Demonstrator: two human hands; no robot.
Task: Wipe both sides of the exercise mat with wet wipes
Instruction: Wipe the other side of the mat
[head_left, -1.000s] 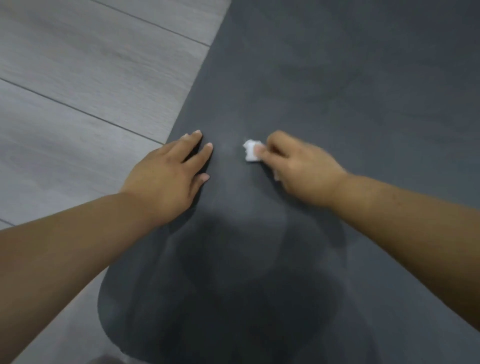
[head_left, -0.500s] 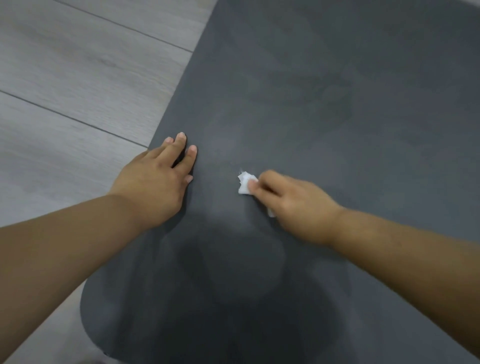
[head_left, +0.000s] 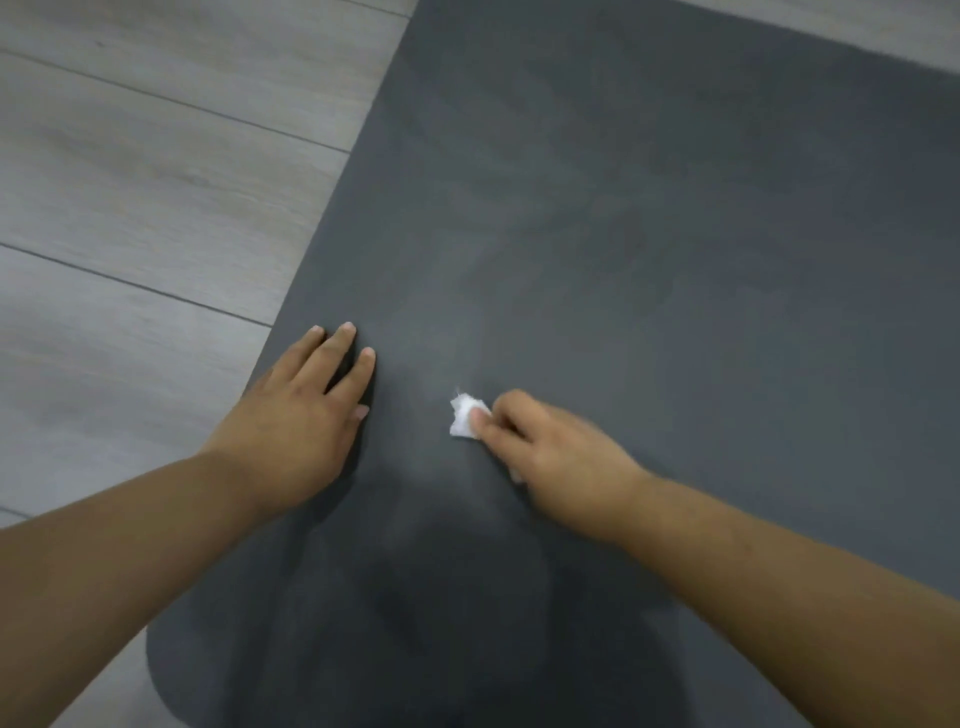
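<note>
Dark grey exercise mat (head_left: 675, 260), flat on pale plank floor (head_left: 130, 182). Takes up centre + R of view. Long L edge on a diagonal, rounded corner at bottom L. Faint lighter smears across surface; darker shadow patch at bottom centre.

L hand (head_left: 296, 431): palm down on mat, just inside L edge. Fingers straight, slightly spread, flat against surface. Grips nothing, only presses on mat. Thumb tip visible on side toward centre.

R hand (head_left: 561, 452): on mat, near L hand but apart from it, bare strip of mat between. Fingers curled, pinching small crumpled white wet wipe (head_left: 464, 418). Wipe bunched, poking out past fingertips on side facing L hand, touching mat. Another bit of white showing under palm edge. Slight motion blur on R hand, so exact finger layout unclear.

Both forearms bare, reaching in from bottom corners of view.
</note>
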